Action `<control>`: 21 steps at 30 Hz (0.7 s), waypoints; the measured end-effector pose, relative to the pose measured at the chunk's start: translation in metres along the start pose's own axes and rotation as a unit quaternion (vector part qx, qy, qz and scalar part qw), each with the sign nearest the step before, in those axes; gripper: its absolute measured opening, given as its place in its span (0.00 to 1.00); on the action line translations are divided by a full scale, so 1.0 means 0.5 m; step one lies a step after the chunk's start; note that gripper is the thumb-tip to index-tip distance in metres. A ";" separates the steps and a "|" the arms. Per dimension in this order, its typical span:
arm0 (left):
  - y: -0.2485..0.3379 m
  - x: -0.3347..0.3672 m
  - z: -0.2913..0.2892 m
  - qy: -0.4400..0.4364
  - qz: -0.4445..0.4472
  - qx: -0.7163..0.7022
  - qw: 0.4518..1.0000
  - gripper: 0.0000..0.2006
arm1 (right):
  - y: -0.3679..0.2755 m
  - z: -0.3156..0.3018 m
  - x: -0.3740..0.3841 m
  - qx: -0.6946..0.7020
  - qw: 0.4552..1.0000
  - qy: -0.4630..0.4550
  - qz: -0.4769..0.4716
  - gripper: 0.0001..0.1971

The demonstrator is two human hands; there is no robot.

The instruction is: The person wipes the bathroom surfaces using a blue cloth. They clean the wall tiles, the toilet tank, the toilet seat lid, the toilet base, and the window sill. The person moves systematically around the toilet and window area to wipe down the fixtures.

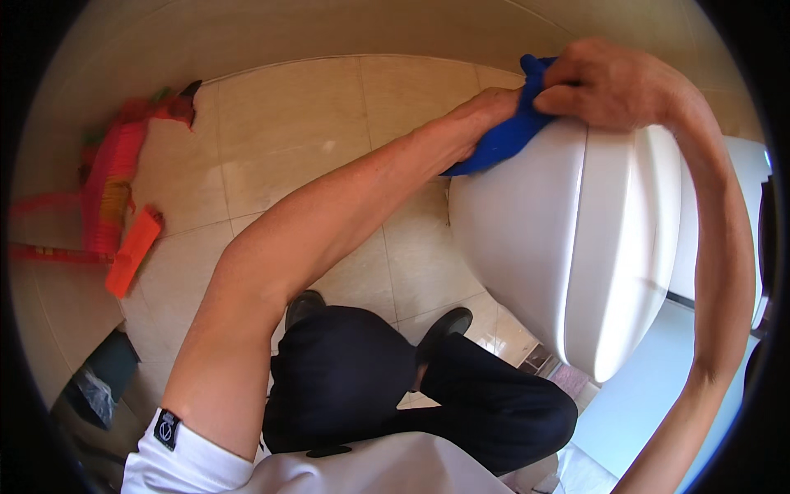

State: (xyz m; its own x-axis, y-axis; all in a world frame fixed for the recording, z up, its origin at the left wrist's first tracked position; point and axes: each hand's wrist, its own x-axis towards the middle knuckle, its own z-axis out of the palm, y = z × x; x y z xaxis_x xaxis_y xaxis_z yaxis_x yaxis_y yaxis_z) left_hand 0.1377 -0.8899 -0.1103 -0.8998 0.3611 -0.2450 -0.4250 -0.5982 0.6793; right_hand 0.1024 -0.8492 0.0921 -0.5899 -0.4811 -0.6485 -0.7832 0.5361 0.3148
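A white toilet (522, 214) with its lid (617, 247) down fills the right of the head view. A blue cloth (502, 144) is draped at the far end of its bowl, against the outer side. My left forearm reaches across to it, and the cloth covers my left hand, so its fingers are hidden. From the right my other arm bends round over the lid. My right hand (613, 86) rests at the lid's far edge, its thumb and fingers curled in on the upper part of the cloth.
On the tiled floor (288, 115) by the left wall lie a pink and red bundle (115, 181) and an orange flat-headed tool (136, 251). A dark bin with a clear plastic bag (97, 395) stands lower left. My bent knees (346, 370) are close to the toilet. A pale blue panel (638, 387) is at right.
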 end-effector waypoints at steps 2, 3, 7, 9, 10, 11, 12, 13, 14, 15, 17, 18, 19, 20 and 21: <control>0.023 -0.024 0.022 0.012 -0.001 0.028 1.000 0.27 | 0.061 0.026 -0.008 0.011 0.995 0.078 0.064 0.20; 0.032 -0.023 0.031 0.017 -0.003 0.026 1.000 0.30 | 0.084 0.033 -0.020 0.044 0.986 0.125 0.103 0.20; 0.062 -0.034 0.058 0.046 0.003 0.084 0.995 0.38 | 0.213 0.074 -0.020 0.134 0.964 0.202 0.112 0.26; 0.080 -0.038 0.072 0.031 0.023 0.102 0.994 0.38 | 0.244 0.095 -0.027 0.170 0.949 0.242 0.110 0.29; 0.091 -0.039 0.076 0.030 0.033 0.111 0.993 0.38 | 0.232 0.096 -0.022 0.183 0.942 0.255 0.119 0.29; 0.106 -0.037 0.082 0.035 0.017 0.133 0.990 0.38 | 0.233 0.098 -0.018 0.196 0.935 0.268 0.128 0.30; 0.114 -0.033 0.093 0.046 0.010 0.143 0.989 0.38 | 0.253 0.103 -0.016 0.197 0.932 0.274 0.136 0.30; 0.121 -0.027 0.103 0.056 0.003 0.154 0.986 0.38 | 0.280 0.108 -0.008 0.198 0.929 0.279 0.144 0.30; 0.131 -0.022 0.115 0.066 -0.004 0.165 0.984 0.38 | 0.304 0.115 -0.006 0.199 0.925 0.285 0.152 0.30; 0.155 -0.031 0.133 0.038 -0.047 0.176 0.983 0.36 | 0.319 0.121 -0.010 0.235 0.927 0.266 0.122 0.29; 0.152 -0.005 0.151 0.064 -0.033 0.194 0.978 0.37 | 0.350 0.128 -0.021 0.306 0.922 0.227 0.062 0.30; 0.153 0.001 0.163 0.078 -0.029 0.202 0.976 0.38 | 0.363 0.127 -0.032 0.320 0.923 0.206 0.060 0.31; 0.158 0.008 0.174 0.092 -0.028 0.195 0.976 0.37 | 0.376 0.124 -0.048 0.333 0.923 0.184 0.056 0.32; 0.179 0.022 0.175 0.085 -0.074 0.187 0.976 0.37 | 0.389 0.121 -0.060 0.346 0.923 0.162 0.053 0.34; 0.199 0.036 0.189 0.076 -0.107 0.210 0.969 0.37 | 0.403 0.142 -0.068 0.358 0.913 0.179 0.076 0.35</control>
State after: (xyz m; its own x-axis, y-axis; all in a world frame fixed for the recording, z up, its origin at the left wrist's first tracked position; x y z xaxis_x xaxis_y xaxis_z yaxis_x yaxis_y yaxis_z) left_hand 0.0887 -0.8752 0.0183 -0.8135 0.3161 -0.4881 -0.5538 -0.1653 0.8161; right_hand -0.0213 -0.6755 0.1285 -0.8078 -0.4904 -0.3271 -0.4332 0.8702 -0.2348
